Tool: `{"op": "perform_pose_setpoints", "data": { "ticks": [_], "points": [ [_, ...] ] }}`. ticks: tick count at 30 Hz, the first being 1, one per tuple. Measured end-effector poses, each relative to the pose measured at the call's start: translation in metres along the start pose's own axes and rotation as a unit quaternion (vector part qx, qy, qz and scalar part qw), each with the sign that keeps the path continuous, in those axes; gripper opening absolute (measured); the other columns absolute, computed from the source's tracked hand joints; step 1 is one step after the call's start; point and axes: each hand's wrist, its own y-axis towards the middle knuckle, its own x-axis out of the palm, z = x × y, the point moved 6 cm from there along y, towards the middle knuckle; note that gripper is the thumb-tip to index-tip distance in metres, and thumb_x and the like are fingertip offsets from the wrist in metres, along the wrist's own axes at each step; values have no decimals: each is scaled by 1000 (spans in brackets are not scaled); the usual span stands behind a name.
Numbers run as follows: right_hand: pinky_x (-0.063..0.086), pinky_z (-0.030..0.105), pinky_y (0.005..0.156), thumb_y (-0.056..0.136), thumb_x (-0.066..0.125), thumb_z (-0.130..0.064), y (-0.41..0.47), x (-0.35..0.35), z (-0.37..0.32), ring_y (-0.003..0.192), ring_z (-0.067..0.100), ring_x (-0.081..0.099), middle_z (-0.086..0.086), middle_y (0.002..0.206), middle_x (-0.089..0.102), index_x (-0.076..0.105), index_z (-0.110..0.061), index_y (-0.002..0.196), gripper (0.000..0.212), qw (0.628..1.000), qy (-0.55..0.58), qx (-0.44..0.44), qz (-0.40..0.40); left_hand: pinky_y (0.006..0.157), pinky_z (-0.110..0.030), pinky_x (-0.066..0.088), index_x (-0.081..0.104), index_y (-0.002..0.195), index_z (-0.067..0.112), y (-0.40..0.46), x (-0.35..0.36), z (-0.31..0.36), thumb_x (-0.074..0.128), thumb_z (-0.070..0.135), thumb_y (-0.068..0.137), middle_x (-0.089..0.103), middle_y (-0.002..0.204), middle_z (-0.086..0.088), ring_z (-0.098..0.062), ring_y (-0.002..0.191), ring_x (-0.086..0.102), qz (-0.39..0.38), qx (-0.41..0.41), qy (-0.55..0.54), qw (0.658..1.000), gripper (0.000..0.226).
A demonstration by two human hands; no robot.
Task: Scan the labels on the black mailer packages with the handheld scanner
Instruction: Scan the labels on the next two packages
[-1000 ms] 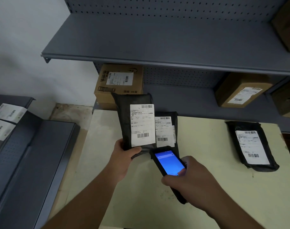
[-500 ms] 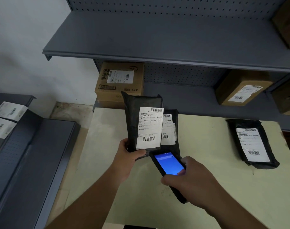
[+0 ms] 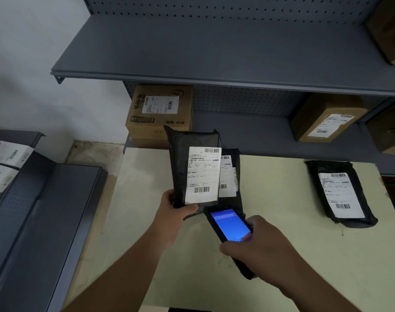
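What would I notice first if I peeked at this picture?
Probably the glowing blue screen of the handheld scanner, held in the right hand near the middle. Just above it, the left hand holds up a black mailer with a bright white label. Another black mailer lies flat on the table's right side.

One view only here, head-mounted, looking forward and down from above the pale table [image 3: 282,255], and there's no second view for it to share ground with. Both forearms reach in from the bottom edge, so the hands sit close under the lens, while the grey shelving [image 3: 214,55] rises straight ahead against the white wall [image 3: 34,75]. Wide-angle it is, with the shelf edges bowing toward the frame's corners.
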Motion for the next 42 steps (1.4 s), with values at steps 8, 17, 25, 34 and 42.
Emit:
{"op": "perform_pose_setpoints", "data": {
  "ticks": [8, 17, 25, 34, 42],
  "points": [
    [49, 27, 57, 74, 81, -37, 3, -12, 3, 61, 12, 60, -4, 89, 67, 56, -25, 99, 38, 1000, 23, -3, 7, 97, -39, 57, 52, 129, 16, 3, 15, 4, 79, -7, 80, 74, 124, -7, -24, 110, 74, 1, -9, -26, 1000, 60],
    [50, 29, 58, 72, 81, -39, 5, -37, 23, 64, 14, 61, -2, 91, 67, 57, -23, 100, 40, 999, 40, 14, 23, 104, -43, 56, 53, 134, 11, 7, 51, -3, 79, -1, 84, 73, 126, -8, -26, 115, 72, -10, -31, -47, 998, 58],
    [48, 29, 56, 73, 82, -38, 7, -61, 49, 59, 13, 58, -4, 83, 64, 57, -22, 99, 39, 997, 60, 28, 32, 105, -44, 56, 58, 135, 10, 6, 100, -17, 92, 22, 61, 75, 128, -10, -25, 114, 75, -58, -70, -30, 995, 82],
    [47, 27, 53, 74, 82, -34, 8, -93, 82, 56, 12, 57, -5, 77, 62, 57, -21, 98, 37, 994, 92, 42, 50, 96, -35, 60, 73, 121, 6, -13, 175, -26, 79, 10, 88, 81, 111, -8, -14, 92, 78, -115, -117, -19, 986, 34],
    [48, 28, 51, 72, 82, -31, 16, -121, 116, 44, 8, 53, -9, 65, 61, 60, -20, 98, 36, 987, 133, 59, 73, 82, -30, 64, 75, 113, 7, -11, 223, -51, 73, 7, 92, 82, 109, -11, -15, 86, 79, -80, -158, 14, 984, 21]
  ]
}}
